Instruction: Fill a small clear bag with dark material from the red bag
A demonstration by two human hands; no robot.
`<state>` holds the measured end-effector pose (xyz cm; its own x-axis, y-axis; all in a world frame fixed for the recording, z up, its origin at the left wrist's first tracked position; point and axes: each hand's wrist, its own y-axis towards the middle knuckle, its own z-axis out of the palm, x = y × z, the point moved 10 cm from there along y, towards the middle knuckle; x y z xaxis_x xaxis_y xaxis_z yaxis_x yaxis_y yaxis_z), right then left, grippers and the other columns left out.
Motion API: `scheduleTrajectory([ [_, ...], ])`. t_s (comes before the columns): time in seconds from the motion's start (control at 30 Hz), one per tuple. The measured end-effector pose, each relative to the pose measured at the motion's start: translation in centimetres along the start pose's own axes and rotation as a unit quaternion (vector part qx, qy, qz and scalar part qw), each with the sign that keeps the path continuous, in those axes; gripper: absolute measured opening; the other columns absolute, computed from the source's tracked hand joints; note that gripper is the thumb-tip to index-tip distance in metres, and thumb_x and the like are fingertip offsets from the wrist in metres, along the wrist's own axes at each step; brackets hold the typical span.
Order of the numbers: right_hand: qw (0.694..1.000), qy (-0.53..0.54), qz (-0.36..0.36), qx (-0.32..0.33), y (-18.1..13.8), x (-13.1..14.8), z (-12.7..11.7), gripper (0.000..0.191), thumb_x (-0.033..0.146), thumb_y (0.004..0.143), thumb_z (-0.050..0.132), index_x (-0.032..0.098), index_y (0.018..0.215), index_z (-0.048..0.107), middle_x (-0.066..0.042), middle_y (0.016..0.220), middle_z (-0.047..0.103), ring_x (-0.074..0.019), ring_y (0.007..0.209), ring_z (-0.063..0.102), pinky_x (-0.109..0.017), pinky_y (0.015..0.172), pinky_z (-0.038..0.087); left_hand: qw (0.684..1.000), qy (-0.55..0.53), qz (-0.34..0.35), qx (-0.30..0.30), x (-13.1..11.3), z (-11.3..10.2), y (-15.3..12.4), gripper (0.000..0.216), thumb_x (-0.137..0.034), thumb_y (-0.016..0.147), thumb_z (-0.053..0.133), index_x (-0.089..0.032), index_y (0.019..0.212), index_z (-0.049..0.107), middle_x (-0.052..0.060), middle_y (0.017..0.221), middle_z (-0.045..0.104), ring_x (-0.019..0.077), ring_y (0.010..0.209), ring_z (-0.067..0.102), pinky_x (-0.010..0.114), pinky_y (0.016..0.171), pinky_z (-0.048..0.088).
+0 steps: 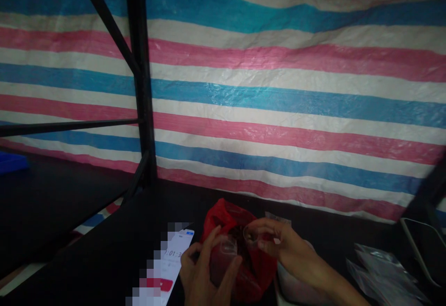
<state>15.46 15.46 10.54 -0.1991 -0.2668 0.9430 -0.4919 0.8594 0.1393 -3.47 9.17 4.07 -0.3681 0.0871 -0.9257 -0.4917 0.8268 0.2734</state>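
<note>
— What have you got in your hands?

— My left hand (204,273) is wrapped around a small clear plastic cup (223,257), fingers curled on its side. My right hand (278,245) pinches a second small clear cup (251,235) by its rim, between thumb and fingertips, tipped a little toward the first one. The two cups are just beside each other, low in the middle of my view.

— And around them?

— Both sit right over an open red plastic bag (259,273) on the dark table (104,250). A phone (174,259) with a lit screen lies just to the left of my left hand. Clear plastic bags (379,269) lie well off to the right. Behind the table hangs a striped tarp (278,87), pink, blue and white, with a black metal frame (139,78) in front of it.
</note>
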Motion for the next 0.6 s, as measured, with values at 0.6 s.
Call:
scheduleTrajectory([
  [0.6, 0.875, -0.456, -0.148, 0.061, -2.4, 9.5, 5.0, 0.068, -0.010, 0.084, 0.054, 0.027, 0.139, 0.068, -0.007, 0.146, 0.068, -0.0263, 0.132, 0.065, -0.040, 0.112, 0.053, 0.990, -0.117, 0.048, 0.068, -1.7, 2.0, -0.9, 0.053, -0.045, 0.089, 0.064, -0.023, 0.138, 0.066, 0.013, 0.140, 0.069, 0.0347, 0.134, 0.062, 0.053, 0.114, 0.050],
])
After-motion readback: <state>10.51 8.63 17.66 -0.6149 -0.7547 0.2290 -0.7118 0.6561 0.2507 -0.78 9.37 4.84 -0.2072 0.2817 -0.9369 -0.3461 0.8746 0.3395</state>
